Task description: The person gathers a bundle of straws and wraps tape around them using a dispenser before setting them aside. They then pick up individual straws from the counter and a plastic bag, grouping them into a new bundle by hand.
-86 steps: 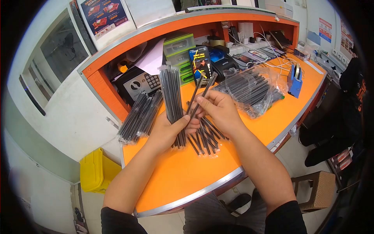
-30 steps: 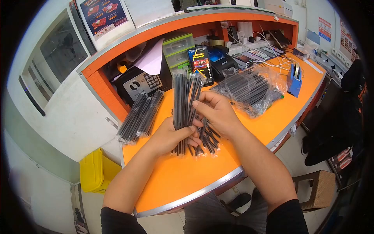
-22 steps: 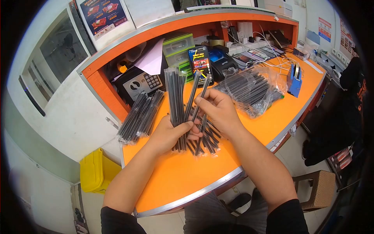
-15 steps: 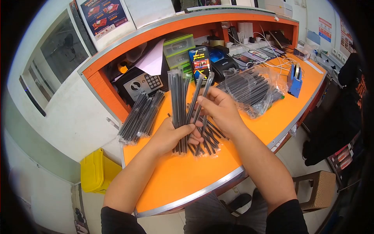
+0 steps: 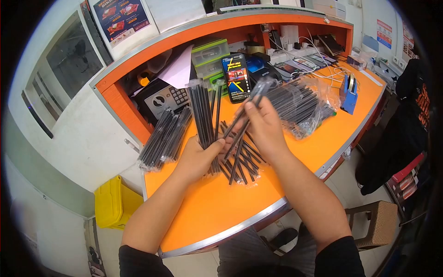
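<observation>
An upright bundle of black drinking straws in clear wrappers [image 5: 199, 111] is gripped by my left hand [image 5: 194, 160], its thumb across the front. My right hand [image 5: 266, 127] pinches a few wrapped straws [image 5: 242, 121] between thumb and fingers, tilted with their tops to the right. Their lower ends come close to the left fingers. Beneath and between both hands, loose black straws [image 5: 251, 159] lie crosswise on the orange table [image 5: 221, 210]. Another pile of wrapped straws [image 5: 164, 141] rests at the left. At the right sits a clear plastic bag [image 5: 310, 122] full of straws.
A lit phone [image 5: 236, 78] stands behind my hands, beside green-edged drawers [image 5: 210, 57] and a safe [image 5: 161, 100]. Further right are a blue tape dispenser [image 5: 348, 97], cables and several phones [image 5: 288, 69]. A yellow bin [image 5: 113, 203] and a brown stool [image 5: 376, 224] stand on the floor.
My right hand has turned, and the straws in it lean further right. The bundle in my left hand has shifted slightly left, with some straws now apart from it.
</observation>
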The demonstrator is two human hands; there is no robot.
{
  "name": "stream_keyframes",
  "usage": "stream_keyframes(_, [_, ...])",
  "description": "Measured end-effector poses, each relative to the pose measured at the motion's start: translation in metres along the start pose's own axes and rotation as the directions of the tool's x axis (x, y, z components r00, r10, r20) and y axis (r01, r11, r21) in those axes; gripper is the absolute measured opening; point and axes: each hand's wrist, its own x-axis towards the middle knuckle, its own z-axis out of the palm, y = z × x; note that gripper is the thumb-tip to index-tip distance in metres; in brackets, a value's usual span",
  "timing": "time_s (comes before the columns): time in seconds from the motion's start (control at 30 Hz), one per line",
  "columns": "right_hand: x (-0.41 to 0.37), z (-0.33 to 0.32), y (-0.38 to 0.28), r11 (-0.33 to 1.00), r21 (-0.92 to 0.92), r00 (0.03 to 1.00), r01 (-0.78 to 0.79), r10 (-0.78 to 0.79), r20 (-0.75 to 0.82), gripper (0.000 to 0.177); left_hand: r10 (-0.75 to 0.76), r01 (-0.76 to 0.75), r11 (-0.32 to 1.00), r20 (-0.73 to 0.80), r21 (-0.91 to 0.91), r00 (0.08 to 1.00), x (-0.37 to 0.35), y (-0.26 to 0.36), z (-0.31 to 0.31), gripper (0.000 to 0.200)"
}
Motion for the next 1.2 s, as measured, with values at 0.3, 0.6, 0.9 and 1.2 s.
stream_keyframes(0.3, [0.005,-0.018,-0.004,0.932,-0.242,0.962,-0.271,0.254,-0.099,0.016,-0.052,0.054,0.993,-0.026,0.102,0.998,-0.001,0.014,-0.009,0.026])
stream_keyframes(0.6, [0.006,-0.024,0.017,0.735,-0.668,0.992,-0.111,0.127,-0.026,0.044,-0.055,0.058,0.995,-0.04,0.081,0.998,0.0,0.016,-0.007,0.034])
stream_keyframes(0.9, [0.003,-0.016,0.002,0.733,-0.68,0.999,0.028,-0.007,0.034,0.038,-0.08,0.077,0.996,0.045,0.048,0.996,-0.001,0.016,-0.01,0.035])
stream_keyframes(1.2, [-0.009,0.003,-0.012,0.968,-0.164,0.928,-0.191,0.233,0.291,0.022,-0.207,0.193,0.978,0.265,0.078,0.942,-0.007,0.021,-0.002,0.036])
